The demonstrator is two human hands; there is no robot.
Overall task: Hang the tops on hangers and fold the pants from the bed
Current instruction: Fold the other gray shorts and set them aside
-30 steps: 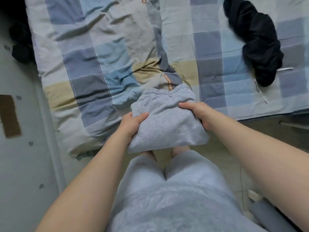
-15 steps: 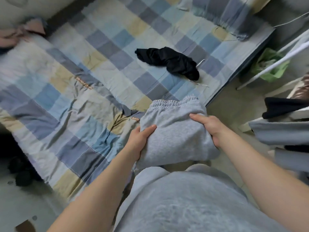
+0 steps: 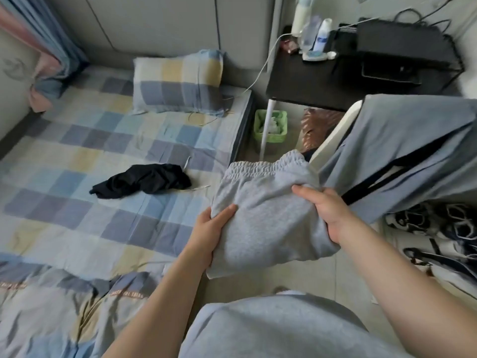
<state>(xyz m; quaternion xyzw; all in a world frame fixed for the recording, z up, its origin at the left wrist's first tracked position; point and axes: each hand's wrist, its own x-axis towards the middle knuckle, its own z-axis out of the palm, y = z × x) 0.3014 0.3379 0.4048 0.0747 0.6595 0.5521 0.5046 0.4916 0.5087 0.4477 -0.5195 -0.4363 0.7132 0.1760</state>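
Note:
Folded grey sweatpants [image 3: 263, 215] with an elastic waistband hang in the air beside the bed's right edge, over the floor. My left hand [image 3: 210, 228] grips their left side, thumb on top. My right hand [image 3: 326, 210] grips their right side, fingers curled over the fabric. A crumpled black garment [image 3: 144, 183] lies on the checked bedsheet [image 3: 77, 156] to the left of the pants. A grey-blue garment with a black strap [image 3: 402, 151] is draped over a white chair back [image 3: 333, 133] just right of my right hand.
A checked pillow [image 3: 178, 83] sits at the head of the bed. A rumpled quilt [image 3: 59, 306] covers the near end. A black side table [image 3: 315, 81] holds bottles and a black bag. Below it stand a green basket [image 3: 271, 126] and a white leg. Shoes and straps lie on the floor right.
My view has swung right and up, from the bed's near end toward the pillow and side table. Both hands keep hold of the folded pants and have carried them right, off the bed.

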